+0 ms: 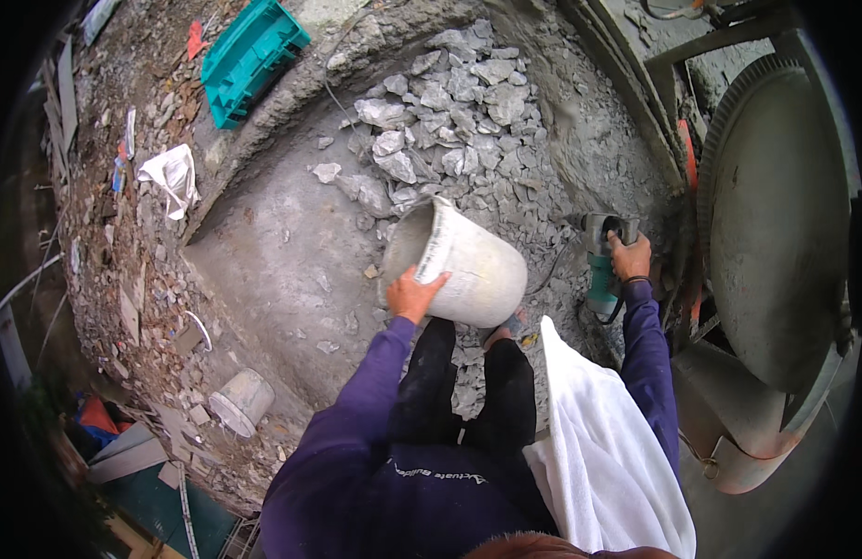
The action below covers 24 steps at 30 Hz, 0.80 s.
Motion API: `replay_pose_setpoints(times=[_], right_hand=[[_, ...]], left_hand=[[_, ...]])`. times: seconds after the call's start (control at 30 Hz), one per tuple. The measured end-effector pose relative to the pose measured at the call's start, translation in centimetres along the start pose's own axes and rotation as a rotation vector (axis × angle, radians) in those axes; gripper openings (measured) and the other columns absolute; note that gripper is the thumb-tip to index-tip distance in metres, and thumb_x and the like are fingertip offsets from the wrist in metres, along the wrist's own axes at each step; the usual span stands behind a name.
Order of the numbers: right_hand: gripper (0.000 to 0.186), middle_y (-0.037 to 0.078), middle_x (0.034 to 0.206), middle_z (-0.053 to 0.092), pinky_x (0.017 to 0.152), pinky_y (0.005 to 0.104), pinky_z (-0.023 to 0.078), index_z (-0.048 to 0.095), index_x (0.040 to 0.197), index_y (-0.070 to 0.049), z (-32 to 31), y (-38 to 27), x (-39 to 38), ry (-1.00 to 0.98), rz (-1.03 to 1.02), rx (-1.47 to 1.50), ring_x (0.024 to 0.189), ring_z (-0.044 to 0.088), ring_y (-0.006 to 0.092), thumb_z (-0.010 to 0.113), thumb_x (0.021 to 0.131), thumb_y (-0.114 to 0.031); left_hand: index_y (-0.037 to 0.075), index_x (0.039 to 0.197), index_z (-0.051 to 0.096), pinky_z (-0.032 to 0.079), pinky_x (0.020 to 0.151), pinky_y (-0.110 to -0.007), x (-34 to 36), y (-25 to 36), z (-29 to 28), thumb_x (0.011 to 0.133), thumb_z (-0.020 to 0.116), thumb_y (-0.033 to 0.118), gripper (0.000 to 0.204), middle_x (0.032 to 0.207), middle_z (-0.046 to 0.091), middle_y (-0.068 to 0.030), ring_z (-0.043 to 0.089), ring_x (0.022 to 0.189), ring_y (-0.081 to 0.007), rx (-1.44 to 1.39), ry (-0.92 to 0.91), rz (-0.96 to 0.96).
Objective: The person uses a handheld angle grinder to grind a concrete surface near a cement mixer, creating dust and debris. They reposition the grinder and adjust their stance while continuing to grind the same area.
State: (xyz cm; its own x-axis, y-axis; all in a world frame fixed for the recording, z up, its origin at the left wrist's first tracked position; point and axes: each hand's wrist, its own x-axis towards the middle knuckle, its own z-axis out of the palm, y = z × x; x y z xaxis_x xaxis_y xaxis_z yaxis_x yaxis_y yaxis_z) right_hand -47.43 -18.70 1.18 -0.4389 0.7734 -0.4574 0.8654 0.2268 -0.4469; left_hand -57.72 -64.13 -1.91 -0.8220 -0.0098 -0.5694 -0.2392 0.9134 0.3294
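My left hand [414,295] is closed over the rim of a pale, dusty bucket [482,265]. The bucket is tipped on its side in front of my legs, its mouth toward the left. Out to the right, my right hand [629,256] grips the grey handle of a teal and grey power tool [602,275] with a dark cord. Whether the tool has a bit in it I cannot tell. A heap of broken grey stone [459,107] lies beyond the bucket.
A large dusty drum [771,219] in a metal frame stands close on the right. A teal plastic case [249,61] lies far left, with a white cloth [173,179] nearer. Another pale bucket [243,401] is at lower left. White cloth [608,447] hangs beside my right arm.
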Motion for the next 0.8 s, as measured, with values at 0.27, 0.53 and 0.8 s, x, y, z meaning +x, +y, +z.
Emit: replay_pose_setpoints(times=[0.27, 0.53, 0.8], right_hand=[[0.043, 0.025, 0.105, 0.075, 0.092, 0.0472, 0.054, 0.073, 0.111, 0.000, 0.8, -0.9, -0.4, 0.036, 0.037, -0.022, 0.106, 0.071, 0.0429, 0.080, 0.081, -0.030], [0.050, 0.030, 0.110, 0.072, 0.095, 0.0495, 0.054, 0.070, 0.116, 0.005, 2.4, -3.0, -0.3, 0.044, 0.057, -0.035, 0.109, 0.069, 0.0456, 0.080, 0.081, -0.030], [0.068, 0.032, 0.120, 0.069, 0.104, 0.0496, 0.050, 0.060, 0.139, 0.001, 3.4, -8.2, 2.9, -0.311, 0.079, -0.134, 0.120, 0.065, 0.0465, 0.077, 0.080, -0.027]], left_hand=[[0.000, 0.107, 0.077, 0.056, 0.083, -0.052, -1.2, -7.1, -19.5, 0.071, 0.084, 0.063, 0.072, 0.098, 0.076, -0.0242, 0.073, 0.093, -0.0439, 0.143, 0.401, -0.284], [0.002, 0.111, 0.077, 0.055, 0.090, -0.051, 1.3, -8.2, -28.8, 0.071, 0.082, 0.065, 0.075, 0.104, 0.075, -0.0266, 0.071, 0.101, -0.0446, 0.087, 0.571, -0.567], [-0.014, 0.107, 0.073, 0.054, 0.095, -0.045, 3.8, -7.7, -32.6, 0.063, 0.089, 0.066, 0.092, 0.110, 0.074, -0.0298, 0.070, 0.105, -0.0396, -0.251, 0.724, -1.016]])
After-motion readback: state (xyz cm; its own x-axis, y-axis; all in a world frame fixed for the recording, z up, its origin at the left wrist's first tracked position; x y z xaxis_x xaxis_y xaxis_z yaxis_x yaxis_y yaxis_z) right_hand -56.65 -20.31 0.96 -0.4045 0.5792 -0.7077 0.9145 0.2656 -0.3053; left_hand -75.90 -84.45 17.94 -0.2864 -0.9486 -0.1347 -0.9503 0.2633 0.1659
